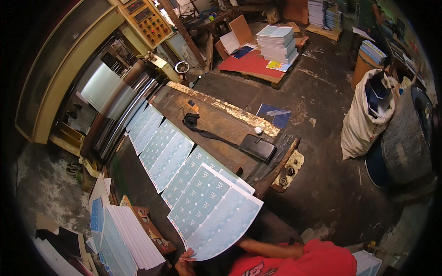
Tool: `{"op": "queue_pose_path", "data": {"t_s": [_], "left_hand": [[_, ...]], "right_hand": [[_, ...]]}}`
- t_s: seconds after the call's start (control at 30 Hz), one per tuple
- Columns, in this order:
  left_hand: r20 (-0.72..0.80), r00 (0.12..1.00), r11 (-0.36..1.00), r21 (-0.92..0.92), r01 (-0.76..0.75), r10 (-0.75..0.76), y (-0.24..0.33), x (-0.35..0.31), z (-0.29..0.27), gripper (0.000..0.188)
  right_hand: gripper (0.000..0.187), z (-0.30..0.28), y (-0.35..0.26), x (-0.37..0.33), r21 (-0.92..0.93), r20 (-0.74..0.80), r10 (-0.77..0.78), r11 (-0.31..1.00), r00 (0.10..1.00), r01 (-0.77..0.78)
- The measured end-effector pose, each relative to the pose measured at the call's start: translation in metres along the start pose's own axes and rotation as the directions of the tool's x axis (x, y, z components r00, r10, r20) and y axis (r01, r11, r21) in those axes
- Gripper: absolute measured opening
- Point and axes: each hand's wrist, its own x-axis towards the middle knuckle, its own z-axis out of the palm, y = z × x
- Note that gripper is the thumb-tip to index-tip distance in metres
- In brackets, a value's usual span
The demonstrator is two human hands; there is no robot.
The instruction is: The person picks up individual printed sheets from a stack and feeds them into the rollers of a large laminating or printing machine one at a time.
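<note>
A large printed paper sheet [216,216], pale blue and teal with rows of small white marks, hangs curved in front of me. My left hand [185,258] pinches its near left corner. From the red sleeve my right forearm [271,249] reaches to the sheet's right side, where the paper hides the fingers. Beyond it, similar printed sheets [165,146] lie overlapping in a row along the machine's bed. The row leads back to shiny metal rollers [138,100].
Left of me stands a stack of sheets [131,234]. A black pouch [257,147] and a dark strap lie on the worn bed [216,131]. Ahead is a paper stack [276,41] on a pallet. A stuffed sack [368,115] and a drum [405,138] stand right. A control panel [143,20] hangs upper left.
</note>
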Motion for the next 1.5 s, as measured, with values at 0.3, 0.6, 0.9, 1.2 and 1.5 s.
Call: {"op": "queue_pose_path", "data": {"t_s": [0.3,0.6,0.9,1.2,1.5], "left_hand": [[-0.094,0.977,0.970,-0.137,-0.202,0.191,-0.020,0.075,-0.002,0.056],[0.053,0.970,0.963,0.117,-0.241,0.236,-0.028,0.032,0.005,0.051],[-0.551,0.833,0.982,0.128,0.142,-0.049,-0.104,-0.059,-0.007,0.047],[-0.291,0.676,0.525,0.452,0.721,-0.678,-0.315,-0.033,-0.066,0.061],[-0.384,0.626,0.422,0.493,0.761,-0.679,-0.331,0.052,-0.097,0.062]], "right_hand": [[0.036,0.009,0.015,0.051,0.193,-0.021,-0.160,0.968,0.987,0.161],[0.052,0.025,-0.062,-0.027,0.085,0.381,0.027,0.994,0.924,-0.064],[0.041,0.011,-0.052,-0.045,-0.012,0.146,0.246,0.969,0.958,-0.247],[0.040,0.008,-0.059,-0.081,-0.051,0.094,0.357,0.934,0.929,-0.353],[0.044,0.018,-0.065,-0.087,-0.021,0.054,0.320,0.947,0.946,-0.320]]}}
